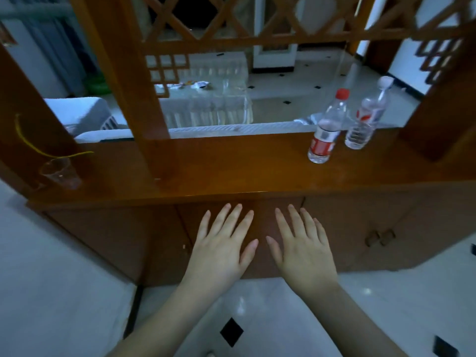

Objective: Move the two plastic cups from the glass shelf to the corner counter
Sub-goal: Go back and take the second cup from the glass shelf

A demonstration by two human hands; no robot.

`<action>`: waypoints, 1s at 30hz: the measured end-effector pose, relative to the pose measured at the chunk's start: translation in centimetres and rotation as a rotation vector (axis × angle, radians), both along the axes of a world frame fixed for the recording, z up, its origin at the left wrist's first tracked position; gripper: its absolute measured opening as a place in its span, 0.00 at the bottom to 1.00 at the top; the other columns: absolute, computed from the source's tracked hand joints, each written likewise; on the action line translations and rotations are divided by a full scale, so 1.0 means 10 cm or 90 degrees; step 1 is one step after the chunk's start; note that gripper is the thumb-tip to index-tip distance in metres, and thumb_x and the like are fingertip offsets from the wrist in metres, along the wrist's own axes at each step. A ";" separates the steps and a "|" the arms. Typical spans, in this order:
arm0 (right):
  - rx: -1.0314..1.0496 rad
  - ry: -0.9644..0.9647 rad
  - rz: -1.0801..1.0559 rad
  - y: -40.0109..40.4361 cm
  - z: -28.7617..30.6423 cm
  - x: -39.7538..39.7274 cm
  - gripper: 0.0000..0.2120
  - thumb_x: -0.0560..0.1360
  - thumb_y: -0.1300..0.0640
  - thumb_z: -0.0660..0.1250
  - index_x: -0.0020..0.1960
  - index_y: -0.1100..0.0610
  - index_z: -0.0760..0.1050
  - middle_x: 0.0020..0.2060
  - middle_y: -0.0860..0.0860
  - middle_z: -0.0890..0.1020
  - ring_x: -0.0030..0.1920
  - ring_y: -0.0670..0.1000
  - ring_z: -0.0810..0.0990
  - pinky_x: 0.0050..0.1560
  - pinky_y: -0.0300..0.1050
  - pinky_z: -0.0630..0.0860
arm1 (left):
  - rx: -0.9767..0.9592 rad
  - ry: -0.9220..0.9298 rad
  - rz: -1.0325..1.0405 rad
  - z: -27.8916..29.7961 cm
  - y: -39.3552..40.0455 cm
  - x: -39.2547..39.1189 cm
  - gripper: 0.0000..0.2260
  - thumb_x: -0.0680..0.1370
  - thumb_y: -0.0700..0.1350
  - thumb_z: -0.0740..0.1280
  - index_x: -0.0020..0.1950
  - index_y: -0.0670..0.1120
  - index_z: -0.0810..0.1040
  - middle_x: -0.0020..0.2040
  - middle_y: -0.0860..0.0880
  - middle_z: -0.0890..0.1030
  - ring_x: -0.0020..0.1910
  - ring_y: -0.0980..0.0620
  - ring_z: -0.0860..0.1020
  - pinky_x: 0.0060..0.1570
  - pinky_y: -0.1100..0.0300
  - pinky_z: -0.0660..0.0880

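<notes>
Counter of brown wood runs L to R, w/ cabinet doors below and lattice frame above. White tiled floor at the bottom. Left hand and right hand hover side by side in front of the doors, palms down, fingers spread, both empty. Two water bottles stand close together at counter's R end. One clear plastic cup stands upright at far L corner of counter, well apart from hands; 2nd cup can't be made out. Yellow wire curves just above the cup.
</notes>
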State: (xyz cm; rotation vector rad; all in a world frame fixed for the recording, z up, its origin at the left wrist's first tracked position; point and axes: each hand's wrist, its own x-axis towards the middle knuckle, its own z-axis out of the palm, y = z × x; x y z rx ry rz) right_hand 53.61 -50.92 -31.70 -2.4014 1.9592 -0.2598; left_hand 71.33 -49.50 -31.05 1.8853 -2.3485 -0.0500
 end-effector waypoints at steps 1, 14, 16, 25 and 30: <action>-0.005 -0.006 -0.023 0.02 0.01 -0.10 0.28 0.78 0.41 0.50 0.72 0.55 0.67 0.69 0.59 0.72 0.70 0.61 0.68 0.69 0.58 0.62 | 0.003 -0.002 -0.016 0.00 -0.02 -0.10 0.30 0.79 0.65 0.38 0.80 0.57 0.49 0.81 0.52 0.52 0.79 0.51 0.45 0.76 0.44 0.42; 0.010 0.019 -0.278 0.22 0.07 -0.90 0.30 0.79 0.39 0.50 0.76 0.52 0.58 0.75 0.56 0.63 0.74 0.59 0.59 0.72 0.55 0.54 | -0.020 -0.003 -0.273 -0.01 -0.60 -1.03 0.34 0.77 0.66 0.34 0.79 0.56 0.56 0.80 0.50 0.59 0.79 0.49 0.52 0.74 0.45 0.41; -0.010 0.000 -0.315 0.26 0.12 -0.96 0.31 0.78 0.38 0.47 0.75 0.54 0.62 0.73 0.57 0.66 0.73 0.60 0.62 0.71 0.56 0.56 | -0.027 0.005 -0.310 -0.03 -0.67 -1.13 0.33 0.78 0.66 0.36 0.78 0.56 0.58 0.80 0.50 0.60 0.79 0.48 0.53 0.73 0.46 0.41; 0.034 0.008 -0.489 0.67 -0.03 -1.29 0.33 0.77 0.36 0.38 0.78 0.49 0.49 0.77 0.54 0.56 0.76 0.56 0.51 0.73 0.52 0.47 | -0.077 0.018 -0.514 -0.04 -0.80 -1.71 0.27 0.81 0.63 0.50 0.73 0.51 0.70 0.75 0.46 0.69 0.76 0.44 0.64 0.72 0.42 0.53; 0.032 -0.002 -0.571 0.98 -0.06 -1.55 0.32 0.77 0.36 0.39 0.77 0.49 0.50 0.77 0.54 0.57 0.76 0.56 0.53 0.73 0.52 0.48 | -0.072 0.017 -0.578 -0.02 -0.74 -2.14 0.26 0.81 0.62 0.51 0.75 0.53 0.66 0.77 0.48 0.66 0.77 0.46 0.60 0.72 0.44 0.48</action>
